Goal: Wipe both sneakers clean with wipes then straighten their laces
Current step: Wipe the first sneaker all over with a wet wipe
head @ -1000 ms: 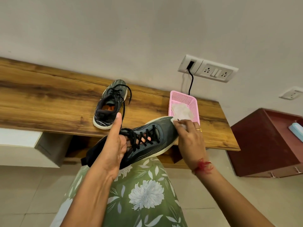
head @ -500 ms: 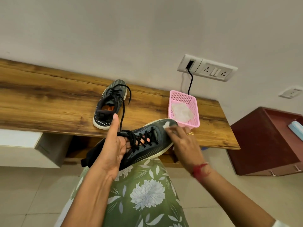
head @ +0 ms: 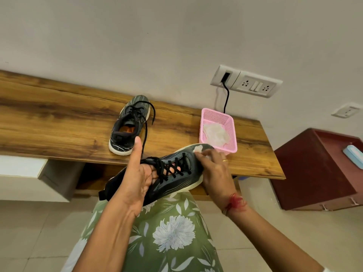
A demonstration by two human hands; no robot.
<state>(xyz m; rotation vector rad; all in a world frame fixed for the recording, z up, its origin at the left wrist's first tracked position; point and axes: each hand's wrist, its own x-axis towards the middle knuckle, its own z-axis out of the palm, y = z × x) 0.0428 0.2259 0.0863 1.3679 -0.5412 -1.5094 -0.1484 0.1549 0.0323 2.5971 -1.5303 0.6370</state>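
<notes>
Head view: a pale wall (head: 137, 36) fills the upper half, and a long wooden shelf (head: 59, 122) runs along it, with bare wood stretching off to the left. Tiled floor (head: 29, 232) lies below. A strip of that floor separates the shelf's right end from a maroon cabinet (head: 314, 173).

The person's floral dress (head: 172, 232) covers the lower middle. Above the lap, in front of the shelf's front edge, the held sneaker (head: 176, 185) lies tilted with its toe up and to the right. The left hand (head: 137, 173) grips it at the opening, fingers tucked inside and showing through the laces (head: 170, 165), thumb stuck straight up. The right hand (head: 216, 171) curls over the toe, its fingertips pinching a bunched wipe (head: 198, 149) against the upper.

The second sneaker (head: 127, 130) stands on the shelf with its heel at the front edge, and its loose lace (head: 146, 122) trails toward that edge. A pink basket (head: 216, 114) sits to its right, near the front edge, with spare wipes (head: 216, 134) inside. The held toe overlaps its near corner; contact cannot be told. A cable (head: 226, 97) drops from the socket panel (head: 253, 85) behind the basket
</notes>
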